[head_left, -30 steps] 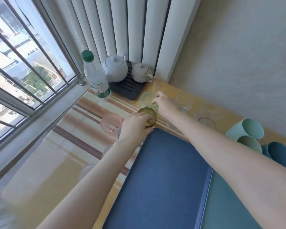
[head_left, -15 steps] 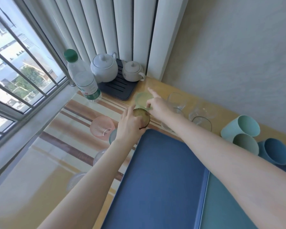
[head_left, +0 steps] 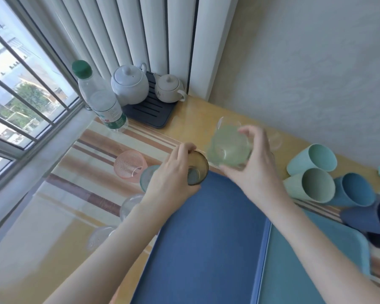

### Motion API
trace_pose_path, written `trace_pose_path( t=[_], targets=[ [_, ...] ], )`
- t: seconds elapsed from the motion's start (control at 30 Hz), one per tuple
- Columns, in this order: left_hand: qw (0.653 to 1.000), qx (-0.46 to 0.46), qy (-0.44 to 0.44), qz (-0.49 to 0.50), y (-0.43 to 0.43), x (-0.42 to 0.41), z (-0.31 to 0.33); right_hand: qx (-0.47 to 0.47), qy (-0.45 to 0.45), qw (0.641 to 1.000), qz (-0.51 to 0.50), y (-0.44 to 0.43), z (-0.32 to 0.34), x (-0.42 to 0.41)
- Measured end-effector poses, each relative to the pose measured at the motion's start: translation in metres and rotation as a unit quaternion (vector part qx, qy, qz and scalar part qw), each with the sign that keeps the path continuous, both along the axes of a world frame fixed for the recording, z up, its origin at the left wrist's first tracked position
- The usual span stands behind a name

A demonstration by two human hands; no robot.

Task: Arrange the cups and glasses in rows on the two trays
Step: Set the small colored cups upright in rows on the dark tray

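Your left hand [head_left: 170, 179] grips the amber glass [head_left: 196, 168], right hand [head_left: 253, 160] clamps the green glass [head_left: 228, 148], both over the blue tray's [head_left: 206, 249] far edge.

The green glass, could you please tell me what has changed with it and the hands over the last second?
The right hand has closed on the green glass and lifted it nearer the blue tray. The left hand keeps its grip on the amber glass. Both trays stay bare; the mugs have not moved.

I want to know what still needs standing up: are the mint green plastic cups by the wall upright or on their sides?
On their sides. Both mint green cups lie on the table, open mouths facing the camera.
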State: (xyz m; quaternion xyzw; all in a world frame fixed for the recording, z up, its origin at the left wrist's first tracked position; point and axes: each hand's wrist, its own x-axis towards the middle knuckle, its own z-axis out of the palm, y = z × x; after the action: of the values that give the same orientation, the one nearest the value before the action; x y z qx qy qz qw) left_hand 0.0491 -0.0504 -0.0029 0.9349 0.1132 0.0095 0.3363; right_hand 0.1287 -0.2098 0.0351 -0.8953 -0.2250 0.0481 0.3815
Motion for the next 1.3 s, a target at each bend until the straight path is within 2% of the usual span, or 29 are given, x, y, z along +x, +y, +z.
trace_pose_path(
  t=[0.13, 0.33, 0.5, 0.83, 1.0, 1.07, 1.17, 1.23, 1.3],
  targets=[
    [0.998, 0.020, 0.054, -0.036, -0.019, -0.005, -0.016, -0.058, 0.075, 0.995, -0.018, -0.032, -0.029, -0.042],
    [0.993, 0.032, 0.099, -0.061, -0.028, -0.005, -0.045, -0.098, 0.132, 0.985, -0.054, -0.042, -0.065, -0.056],
    [0.994, 0.026, 0.095, -0.047, -0.021, -0.003, -0.054, -0.111, 0.127, 0.984, -0.055, -0.039, -0.088, -0.056],
    [0.995, 0.033, 0.086, -0.047, -0.017, 0.000, -0.058, -0.080, 0.161, 0.982, -0.054, -0.036, -0.096, -0.058],
    [0.993, 0.059, 0.054, -0.083, -0.019, -0.002, -0.055, -0.089, 0.173, 0.980, -0.037, -0.037, -0.088, -0.061],
    [0.995, 0.041, 0.026, -0.082, -0.013, -0.003, -0.044, -0.106, 0.135, 0.985, -0.033, -0.038, -0.078, -0.062],
    [0.998, 0.017, -0.063, -0.014, 0.024, -0.008, -0.018, -0.103, 0.070, 0.992, 0.009, -0.031, -0.055, -0.060],
    [0.999, 0.041, -0.021, 0.028, 0.065, -0.017, -0.008, -0.122, 0.042, 0.990, 0.065, -0.016, -0.043, -0.057],
    [0.994, 0.034, 0.090, 0.042, 0.104, -0.028, -0.007, -0.141, 0.047, 0.980, 0.129, 0.009, -0.038, -0.052]
  ],
)
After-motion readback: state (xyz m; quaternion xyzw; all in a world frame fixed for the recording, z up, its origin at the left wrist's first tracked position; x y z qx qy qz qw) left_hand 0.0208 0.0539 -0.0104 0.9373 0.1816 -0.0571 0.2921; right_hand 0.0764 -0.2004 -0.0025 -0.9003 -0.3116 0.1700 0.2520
